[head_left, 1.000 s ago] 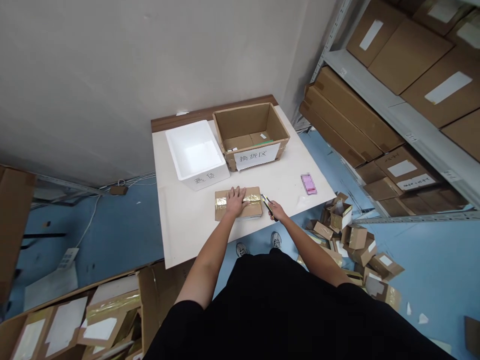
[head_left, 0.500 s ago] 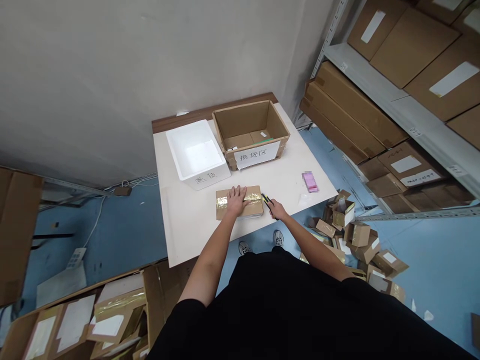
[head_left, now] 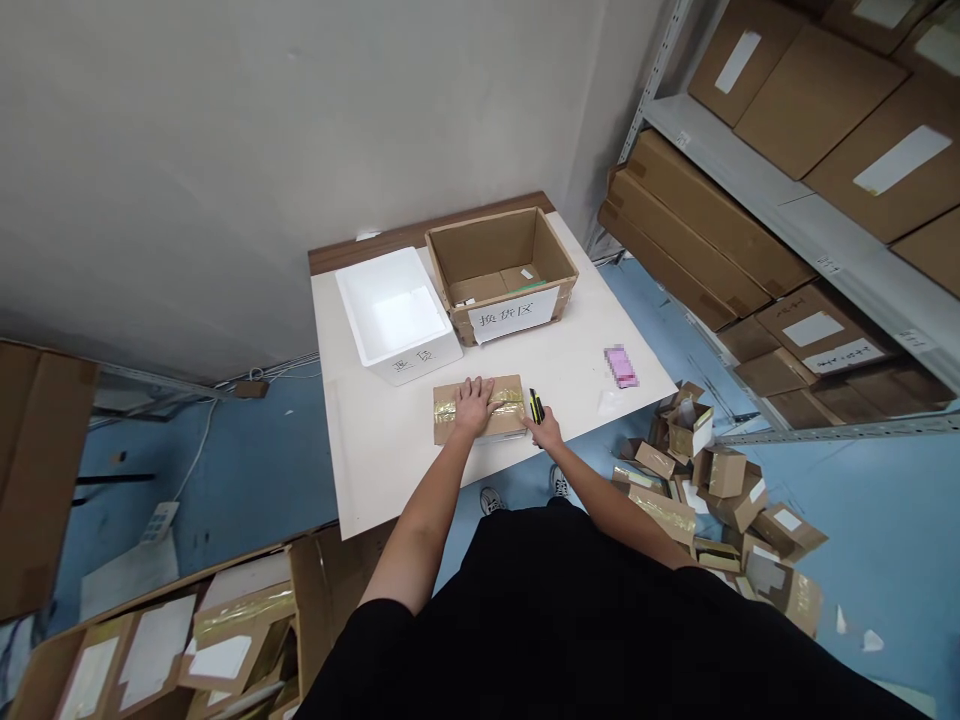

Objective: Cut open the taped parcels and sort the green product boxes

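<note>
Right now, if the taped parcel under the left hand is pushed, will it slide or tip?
Probably slide: the parcel lies flat and low on the smooth table. It looks stiff, with no dent showing under the left hand. Its glossy tape may be slippery to grip. The right hand holds a knife beside it.

The right hand (head_left: 546,432) brought the knife (head_left: 535,406) against the parcel (head_left: 480,410).

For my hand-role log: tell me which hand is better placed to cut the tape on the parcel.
Right, probably. The right hand holds the utility knife beside the taped parcel's right end, while the left hand lies flat on top, steadying it.
</note>
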### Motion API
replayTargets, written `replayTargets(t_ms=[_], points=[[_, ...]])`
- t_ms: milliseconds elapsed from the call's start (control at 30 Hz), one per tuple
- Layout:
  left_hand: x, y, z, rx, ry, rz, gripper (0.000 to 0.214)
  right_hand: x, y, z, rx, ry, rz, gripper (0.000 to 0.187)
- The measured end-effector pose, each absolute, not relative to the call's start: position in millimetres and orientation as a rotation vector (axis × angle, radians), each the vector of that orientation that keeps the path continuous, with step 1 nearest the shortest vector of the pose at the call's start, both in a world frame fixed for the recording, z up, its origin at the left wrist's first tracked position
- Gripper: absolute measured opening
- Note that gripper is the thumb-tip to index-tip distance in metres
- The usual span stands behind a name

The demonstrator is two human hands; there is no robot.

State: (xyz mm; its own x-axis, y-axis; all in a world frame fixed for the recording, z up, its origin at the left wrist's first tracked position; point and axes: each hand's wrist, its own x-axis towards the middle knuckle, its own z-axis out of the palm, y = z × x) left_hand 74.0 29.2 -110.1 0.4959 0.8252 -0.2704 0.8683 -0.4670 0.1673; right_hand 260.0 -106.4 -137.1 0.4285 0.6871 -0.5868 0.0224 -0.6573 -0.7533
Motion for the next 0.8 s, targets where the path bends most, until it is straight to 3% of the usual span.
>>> replayTargets(t_ms=[467, 667, 800], points=[[76.9, 30.0, -101.2, 2.412, 1.506, -0.160, 0.068, 252.8, -103.4, -159.2, -2.030, -0.537, 1.254, 0.050], [51.9, 18.7, -92.8, 2.401, 1.432, -0.222, 0.083, 252.2, -90.6, -160.6, -2.099, -0.637, 1.186, 0.052], [34.8, 10.6, -82.9, 2.282, 1.594, -0.274, 0.066, 264.9, -44.0, -150.2, -2.233, -0.854, 1.071, 0.056]])
